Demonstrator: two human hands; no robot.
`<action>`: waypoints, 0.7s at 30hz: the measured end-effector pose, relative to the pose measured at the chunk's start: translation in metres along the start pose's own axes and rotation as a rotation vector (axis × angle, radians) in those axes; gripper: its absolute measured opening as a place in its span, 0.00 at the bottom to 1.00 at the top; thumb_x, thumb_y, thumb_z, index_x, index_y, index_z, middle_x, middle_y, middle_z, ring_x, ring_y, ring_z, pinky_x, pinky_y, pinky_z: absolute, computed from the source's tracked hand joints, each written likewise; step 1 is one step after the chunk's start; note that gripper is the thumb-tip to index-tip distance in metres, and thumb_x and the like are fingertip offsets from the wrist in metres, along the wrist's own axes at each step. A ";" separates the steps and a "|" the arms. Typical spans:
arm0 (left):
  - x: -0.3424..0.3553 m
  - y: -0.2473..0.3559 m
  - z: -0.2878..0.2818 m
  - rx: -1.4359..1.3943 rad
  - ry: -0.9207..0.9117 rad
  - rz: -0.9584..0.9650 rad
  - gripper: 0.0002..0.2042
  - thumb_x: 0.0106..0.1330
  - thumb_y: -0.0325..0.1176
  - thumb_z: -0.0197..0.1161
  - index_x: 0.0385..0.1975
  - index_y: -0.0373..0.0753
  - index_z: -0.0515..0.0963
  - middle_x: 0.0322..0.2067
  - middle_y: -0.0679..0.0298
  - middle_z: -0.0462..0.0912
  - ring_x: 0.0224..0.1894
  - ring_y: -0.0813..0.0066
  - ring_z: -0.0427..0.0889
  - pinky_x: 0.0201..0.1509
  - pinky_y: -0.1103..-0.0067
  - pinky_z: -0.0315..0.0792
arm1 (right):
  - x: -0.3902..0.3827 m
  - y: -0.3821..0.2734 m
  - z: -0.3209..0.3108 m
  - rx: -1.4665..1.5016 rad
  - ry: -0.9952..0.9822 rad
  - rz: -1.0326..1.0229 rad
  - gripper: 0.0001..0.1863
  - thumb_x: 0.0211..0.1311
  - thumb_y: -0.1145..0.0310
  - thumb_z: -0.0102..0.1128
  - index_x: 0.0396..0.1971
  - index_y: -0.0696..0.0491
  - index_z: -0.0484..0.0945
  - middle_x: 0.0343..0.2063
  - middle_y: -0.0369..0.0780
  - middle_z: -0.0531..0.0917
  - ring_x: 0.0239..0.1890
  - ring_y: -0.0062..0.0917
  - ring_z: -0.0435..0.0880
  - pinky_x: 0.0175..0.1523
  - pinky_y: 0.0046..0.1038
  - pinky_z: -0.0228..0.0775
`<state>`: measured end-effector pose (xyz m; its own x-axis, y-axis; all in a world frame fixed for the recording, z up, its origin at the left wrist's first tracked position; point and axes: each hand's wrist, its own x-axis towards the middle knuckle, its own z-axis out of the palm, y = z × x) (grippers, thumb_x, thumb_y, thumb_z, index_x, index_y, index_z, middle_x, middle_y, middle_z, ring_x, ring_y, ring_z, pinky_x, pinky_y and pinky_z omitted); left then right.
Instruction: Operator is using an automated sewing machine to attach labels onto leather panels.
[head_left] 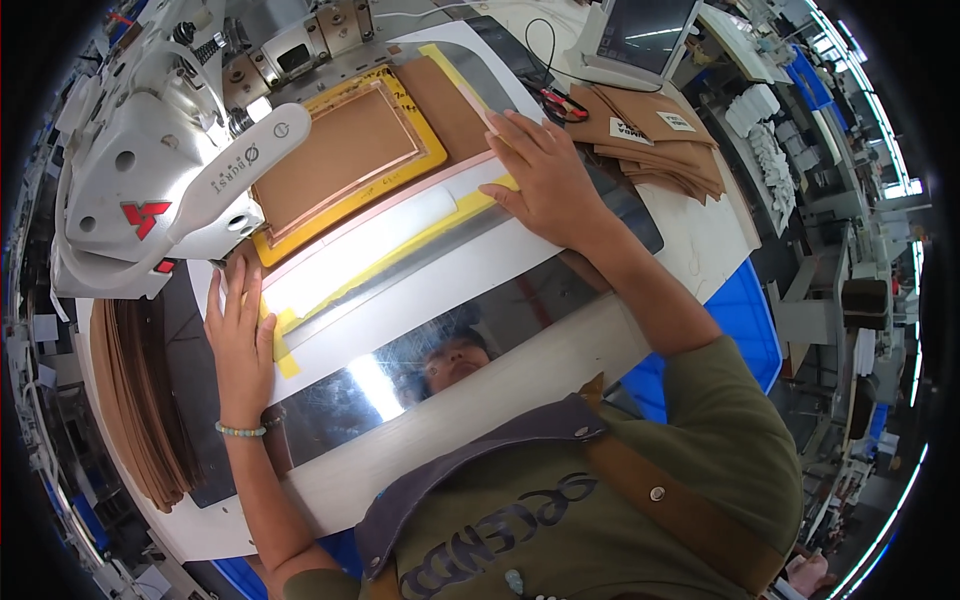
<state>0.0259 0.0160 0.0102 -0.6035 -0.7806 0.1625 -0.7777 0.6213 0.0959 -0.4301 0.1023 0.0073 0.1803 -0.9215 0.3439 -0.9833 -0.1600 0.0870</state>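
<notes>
A brown sheet of fabric or leather (445,105) lies flat on a white board (350,340). On top of the sheet rests a yellow rectangular frame (436,152), partly under a white sewing machine head. My left hand (238,345) lies with stretched fingers at the near left corner of the sheet, beside the frame. Over at the sheet's right edge, my right hand (545,185) rests with its fingers spread and the thumb apart. Strips of yellow tape (405,243) run along a clear layer between the hands. Neither hand grips anything.
The white sewing machine (140,175) stands over the left side. Brown pieces are stacked at left (130,400) and far right (670,165). Red-handled snips (565,105) lie near a screen (645,35). A shiny metal plate (510,320) is in front; a blue bin (745,325) sits right.
</notes>
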 end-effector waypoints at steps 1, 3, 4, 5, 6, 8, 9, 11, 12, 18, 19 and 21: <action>0.000 0.001 0.000 -0.012 0.016 0.009 0.28 0.83 0.42 0.50 0.80 0.45 0.67 0.83 0.61 0.59 0.85 0.50 0.51 0.85 0.55 0.47 | 0.000 0.000 0.001 -0.007 -0.034 0.011 0.33 0.83 0.44 0.49 0.71 0.56 0.75 0.79 0.45 0.64 0.81 0.38 0.59 0.81 0.51 0.51; -0.001 0.002 -0.001 -0.021 0.028 0.006 0.27 0.82 0.41 0.51 0.79 0.44 0.67 0.82 0.59 0.60 0.85 0.50 0.51 0.85 0.54 0.47 | 0.001 0.001 0.002 0.077 0.051 -0.046 0.33 0.82 0.43 0.49 0.72 0.53 0.75 0.80 0.45 0.62 0.82 0.41 0.58 0.81 0.53 0.51; -0.002 0.002 -0.001 -0.028 0.071 -0.003 0.27 0.82 0.39 0.52 0.78 0.42 0.68 0.81 0.57 0.62 0.84 0.49 0.54 0.84 0.55 0.49 | 0.001 0.002 0.003 0.081 0.021 -0.033 0.33 0.82 0.43 0.49 0.72 0.53 0.75 0.80 0.45 0.62 0.82 0.41 0.58 0.81 0.53 0.51; -0.003 0.001 0.000 -0.027 0.134 -0.008 0.26 0.81 0.37 0.54 0.77 0.41 0.70 0.80 0.54 0.65 0.83 0.49 0.57 0.84 0.55 0.51 | 0.000 0.003 0.003 0.105 -0.020 -0.036 0.33 0.82 0.43 0.50 0.72 0.52 0.75 0.80 0.45 0.62 0.82 0.42 0.57 0.81 0.53 0.50; -0.003 -0.001 0.000 -0.024 0.110 -0.026 0.26 0.81 0.37 0.54 0.77 0.41 0.70 0.80 0.54 0.65 0.83 0.49 0.57 0.84 0.55 0.51 | 0.001 0.005 0.003 0.138 -0.031 -0.059 0.33 0.81 0.44 0.51 0.72 0.51 0.75 0.80 0.45 0.63 0.82 0.43 0.56 0.81 0.54 0.50; -0.006 -0.010 -0.002 -0.081 0.276 -0.037 0.23 0.79 0.34 0.57 0.73 0.37 0.74 0.74 0.51 0.73 0.79 0.48 0.65 0.81 0.57 0.58 | 0.001 0.007 0.003 0.109 -0.059 -0.036 0.32 0.80 0.47 0.55 0.72 0.53 0.75 0.80 0.46 0.63 0.82 0.44 0.56 0.81 0.55 0.50; -0.008 -0.014 -0.004 -0.092 0.354 -0.029 0.22 0.78 0.32 0.60 0.69 0.36 0.77 0.71 0.52 0.78 0.75 0.47 0.71 0.79 0.59 0.63 | 0.000 0.007 0.002 0.118 -0.065 -0.023 0.31 0.80 0.48 0.55 0.73 0.53 0.75 0.80 0.46 0.63 0.82 0.44 0.56 0.81 0.54 0.49; -0.011 -0.020 -0.007 -0.112 0.362 -0.054 0.21 0.76 0.32 0.63 0.67 0.37 0.79 0.70 0.53 0.79 0.74 0.48 0.72 0.78 0.59 0.64 | 0.001 0.008 0.002 0.158 -0.050 -0.026 0.30 0.80 0.50 0.55 0.73 0.52 0.75 0.80 0.46 0.63 0.82 0.45 0.57 0.82 0.52 0.49; -0.012 -0.022 -0.008 -0.145 0.376 -0.056 0.21 0.76 0.32 0.63 0.67 0.38 0.79 0.70 0.53 0.78 0.75 0.47 0.71 0.78 0.59 0.64 | 0.001 0.008 0.001 0.177 -0.026 -0.041 0.30 0.80 0.50 0.55 0.73 0.51 0.75 0.80 0.46 0.63 0.82 0.45 0.57 0.82 0.51 0.48; -0.009 -0.010 -0.004 -0.066 0.156 0.002 0.22 0.76 0.34 0.63 0.69 0.42 0.80 0.74 0.54 0.74 0.78 0.48 0.65 0.80 0.59 0.61 | -0.001 0.009 0.001 0.161 -0.095 -0.005 0.30 0.84 0.47 0.48 0.74 0.49 0.74 0.81 0.45 0.62 0.84 0.44 0.54 0.84 0.49 0.44; -0.009 -0.009 -0.005 -0.051 0.152 -0.013 0.22 0.75 0.35 0.64 0.68 0.43 0.81 0.74 0.55 0.74 0.79 0.48 0.64 0.81 0.58 0.60 | -0.001 0.008 0.001 0.165 -0.090 -0.008 0.30 0.84 0.47 0.48 0.74 0.49 0.74 0.81 0.45 0.63 0.84 0.44 0.54 0.84 0.49 0.44; -0.009 -0.009 -0.005 -0.066 0.128 -0.029 0.21 0.75 0.34 0.64 0.67 0.42 0.82 0.74 0.56 0.74 0.79 0.48 0.65 0.81 0.59 0.60 | -0.001 0.008 0.000 0.168 -0.090 -0.003 0.30 0.84 0.47 0.48 0.74 0.49 0.75 0.80 0.46 0.63 0.84 0.44 0.54 0.84 0.49 0.44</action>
<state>0.0396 0.0177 0.0123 -0.5505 -0.7856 0.2826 -0.7785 0.6053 0.1661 -0.4384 0.1021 0.0076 0.1875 -0.9476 0.2585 -0.9745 -0.2124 -0.0719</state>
